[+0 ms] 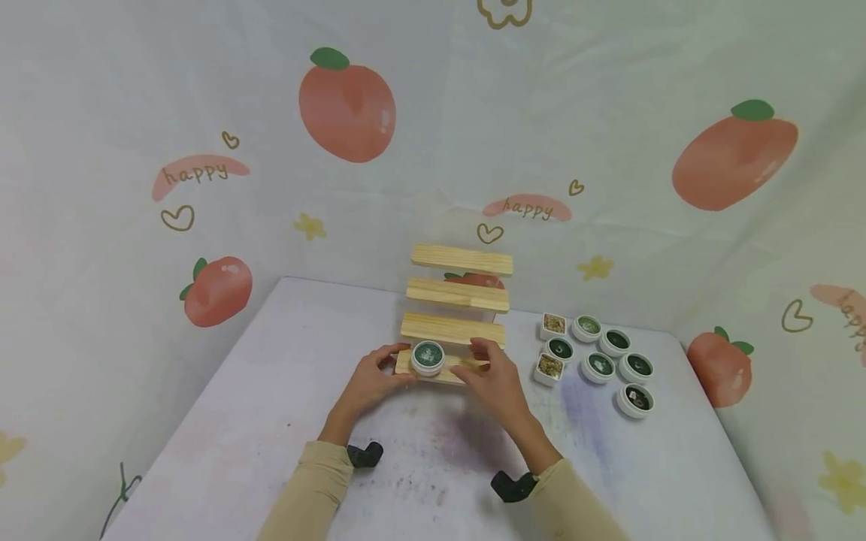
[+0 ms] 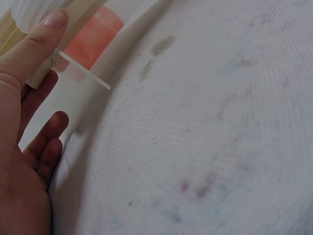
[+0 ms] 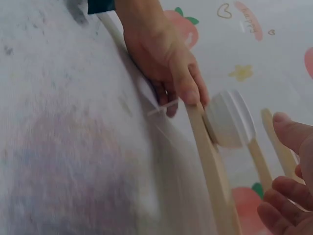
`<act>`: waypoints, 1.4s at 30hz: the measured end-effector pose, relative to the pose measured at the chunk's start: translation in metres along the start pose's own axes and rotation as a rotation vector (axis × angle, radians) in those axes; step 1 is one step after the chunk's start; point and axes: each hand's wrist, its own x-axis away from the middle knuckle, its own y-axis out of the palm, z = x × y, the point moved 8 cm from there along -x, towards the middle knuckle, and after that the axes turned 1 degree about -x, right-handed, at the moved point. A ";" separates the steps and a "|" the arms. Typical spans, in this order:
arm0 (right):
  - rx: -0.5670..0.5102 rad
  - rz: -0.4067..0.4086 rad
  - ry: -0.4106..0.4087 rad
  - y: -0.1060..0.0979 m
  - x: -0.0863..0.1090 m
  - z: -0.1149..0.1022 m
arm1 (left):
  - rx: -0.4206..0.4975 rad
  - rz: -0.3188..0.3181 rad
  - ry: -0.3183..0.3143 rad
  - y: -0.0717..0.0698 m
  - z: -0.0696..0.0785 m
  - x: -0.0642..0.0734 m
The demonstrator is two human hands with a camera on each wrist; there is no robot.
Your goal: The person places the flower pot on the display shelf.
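In the head view, a small white round jar with a green top (image 1: 428,358) stands on the lowest board (image 1: 449,376) of a tiered wooden stand, towards its left end. My left hand (image 1: 372,379) holds that end of the board, thumb at the front and fingers behind; the left wrist view shows the thumb (image 2: 36,44) beside the white jar. My right hand (image 1: 497,379) hovers at the board's right part, with thumb and fingers spread. Nothing lies between them in the right wrist view, where the ribbed jar (image 3: 229,120) sits apart from the right thumb (image 3: 293,134).
Three higher boards (image 1: 453,328) rise in steps behind. To the right stand several round white jars (image 1: 598,366) with green or dark tops and two square white tubs (image 1: 549,368) with brownish contents. A clear strip (image 2: 85,71) juts out by the board's left end. A printed cloth hangs behind.
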 end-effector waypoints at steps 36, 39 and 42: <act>0.218 0.236 0.221 -0.103 0.009 0.121 | 0.016 0.004 0.007 0.001 -0.003 -0.001; 0.206 0.260 0.216 -0.102 0.011 0.127 | 0.010 0.007 -0.002 0.001 -0.004 0.000; 0.204 0.268 0.228 -0.101 0.013 0.133 | 0.005 0.009 -0.011 0.001 -0.003 0.000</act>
